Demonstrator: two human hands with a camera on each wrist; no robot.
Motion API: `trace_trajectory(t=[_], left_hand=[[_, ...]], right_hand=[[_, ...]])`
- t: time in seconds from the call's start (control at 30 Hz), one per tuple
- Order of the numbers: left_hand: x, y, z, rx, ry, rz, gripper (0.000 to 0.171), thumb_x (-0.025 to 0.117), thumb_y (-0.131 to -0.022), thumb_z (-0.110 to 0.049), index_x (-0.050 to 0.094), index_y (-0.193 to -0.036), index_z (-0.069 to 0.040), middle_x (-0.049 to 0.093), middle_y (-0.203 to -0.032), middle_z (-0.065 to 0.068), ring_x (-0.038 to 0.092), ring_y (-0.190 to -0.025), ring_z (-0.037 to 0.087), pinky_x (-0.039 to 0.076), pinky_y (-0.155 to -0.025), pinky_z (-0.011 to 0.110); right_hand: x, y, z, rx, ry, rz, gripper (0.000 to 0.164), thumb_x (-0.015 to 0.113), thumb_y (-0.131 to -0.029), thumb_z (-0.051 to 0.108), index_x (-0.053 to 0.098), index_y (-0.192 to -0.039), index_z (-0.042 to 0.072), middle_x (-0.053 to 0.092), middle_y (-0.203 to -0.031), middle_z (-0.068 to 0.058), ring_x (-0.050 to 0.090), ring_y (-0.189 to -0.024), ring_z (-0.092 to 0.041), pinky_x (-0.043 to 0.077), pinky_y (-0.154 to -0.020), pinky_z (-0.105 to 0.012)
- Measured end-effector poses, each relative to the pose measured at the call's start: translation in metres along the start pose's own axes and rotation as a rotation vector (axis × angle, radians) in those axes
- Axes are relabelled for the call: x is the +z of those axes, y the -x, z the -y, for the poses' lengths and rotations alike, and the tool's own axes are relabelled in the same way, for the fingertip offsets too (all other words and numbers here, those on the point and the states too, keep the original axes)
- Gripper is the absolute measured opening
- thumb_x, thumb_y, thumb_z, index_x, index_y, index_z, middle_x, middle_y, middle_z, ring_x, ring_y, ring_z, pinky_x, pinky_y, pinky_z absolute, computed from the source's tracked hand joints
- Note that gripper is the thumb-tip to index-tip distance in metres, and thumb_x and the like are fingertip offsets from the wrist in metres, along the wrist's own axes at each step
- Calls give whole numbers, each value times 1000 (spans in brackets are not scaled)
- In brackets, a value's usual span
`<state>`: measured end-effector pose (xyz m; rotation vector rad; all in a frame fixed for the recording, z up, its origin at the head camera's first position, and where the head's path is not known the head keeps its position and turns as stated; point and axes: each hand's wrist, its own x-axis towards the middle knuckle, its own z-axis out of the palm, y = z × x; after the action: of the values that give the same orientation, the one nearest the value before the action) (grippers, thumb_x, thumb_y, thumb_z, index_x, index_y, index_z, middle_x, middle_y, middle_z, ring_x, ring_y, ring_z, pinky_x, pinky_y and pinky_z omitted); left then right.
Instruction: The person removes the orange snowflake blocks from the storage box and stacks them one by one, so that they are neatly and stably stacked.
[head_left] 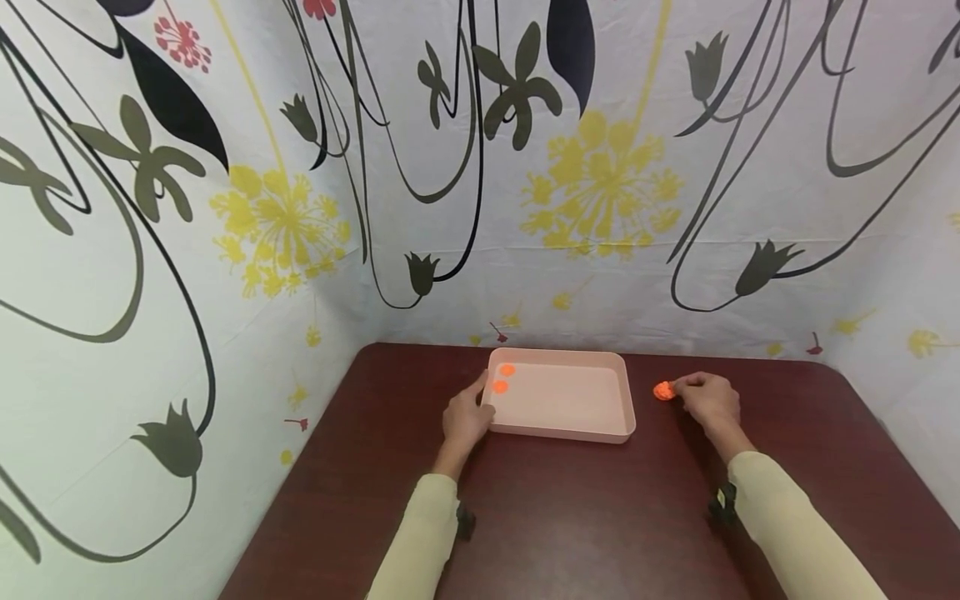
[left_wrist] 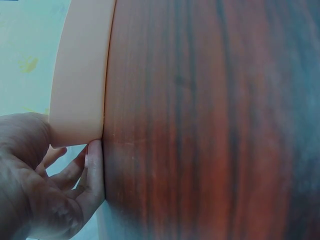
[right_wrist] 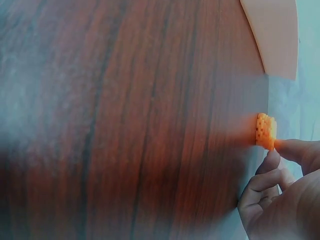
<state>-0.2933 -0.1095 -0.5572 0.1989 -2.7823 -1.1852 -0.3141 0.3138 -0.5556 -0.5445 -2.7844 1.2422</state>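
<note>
My left hand (head_left: 467,419) grips the near left corner of a shallow pale-pink tray (head_left: 562,431), thumb along its near wall and fingers by the left side. Two flat orange discs (head_left: 507,369) lie inside the tray at its left end. Right of the tray, my right hand (head_left: 707,400) pinches a small stack of orange discs (head_left: 663,391) between thumb and fingertips, close over the table. In the right wrist view the stack (right_wrist: 265,131) shows ridged, notched edges. The left wrist view shows the tray's outer wall (left_wrist: 82,75) against the left hand (left_wrist: 45,185).
Everything stands on a dark red-brown wooden table (head_left: 570,517) with rounded far corners. A white cloth (head_left: 480,217) with flower prints hangs behind the table and along its left side. Dark bands with small devices sit at both wrists.
</note>
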Motion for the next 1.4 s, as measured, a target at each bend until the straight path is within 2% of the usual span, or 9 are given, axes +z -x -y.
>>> trace_trajectory(t=[0.13,0.27,0.5,0.73,0.83,0.93,1.07,1.27,1.4], left_hand=[[-2,2,0,19,-4,-11,74,63,-85,-9,54,-156,-27,79,-108,8,49,-58,20,37,-57,31],[-3,2,0,29,-9,-17,74,63,-84,-9,55,-156,-26,79,-106,9,52,-60,20,38,-59,31],[-3,2,0,-7,12,5,75,63,-86,-6,52,-157,-28,77,-105,8,47,-56,19,37,-56,32],[-3,2,1,-14,-1,3,76,64,-86,-6,52,-157,-30,78,-105,8,46,-56,18,37,-56,32],[-4,2,0,-13,-5,3,76,64,-87,-6,51,-157,-31,78,-109,9,45,-56,18,36,-56,31],[-4,3,-1,-2,-2,0,76,64,-86,-6,51,-157,-31,78,-111,10,44,-56,19,35,-54,31],[-3,2,0,2,-10,2,77,66,-86,-7,50,-158,-31,77,-111,12,41,-56,19,34,-52,31],[-1,-1,1,-1,-25,13,76,65,-87,-8,50,-158,-32,77,-118,11,40,-56,18,34,-54,31],[-1,-2,1,-4,-22,13,74,66,-88,-9,51,-158,-29,75,-130,8,44,-59,19,37,-57,31]], right_hand=[[0,0,1,-3,13,-1,38,67,-99,40,76,-115,6,71,-74,3,63,-70,-18,45,-58,-33],[0,2,3,12,20,1,45,63,-100,46,73,-116,5,69,-72,3,62,-70,-19,45,-58,-33],[2,11,17,-12,28,-79,56,55,-103,52,65,-129,4,70,-120,-21,62,-97,-35,43,-70,-38],[17,19,44,-130,-97,-217,47,61,-103,42,66,-134,7,71,-125,-20,64,-111,-37,42,-81,-38],[26,23,57,-197,-141,-258,43,64,-102,39,68,-132,9,74,-123,-18,67,-103,-32,43,-81,-35],[37,29,70,-257,-168,-273,40,67,-100,37,69,-130,11,77,-120,-16,67,-84,-13,46,-75,-26],[51,38,85,-334,-250,-194,40,69,-100,32,66,-134,11,77,-122,-16,63,-71,6,53,-62,-18],[73,52,106,-391,-361,-23,40,71,-101,24,63,-137,9,73,-129,-19,78,-86,-30,60,-58,-28],[89,57,119,-400,-395,60,38,71,-100,18,64,-135,6,73,-129,-22,78,-89,-40,61,-58,-33]])
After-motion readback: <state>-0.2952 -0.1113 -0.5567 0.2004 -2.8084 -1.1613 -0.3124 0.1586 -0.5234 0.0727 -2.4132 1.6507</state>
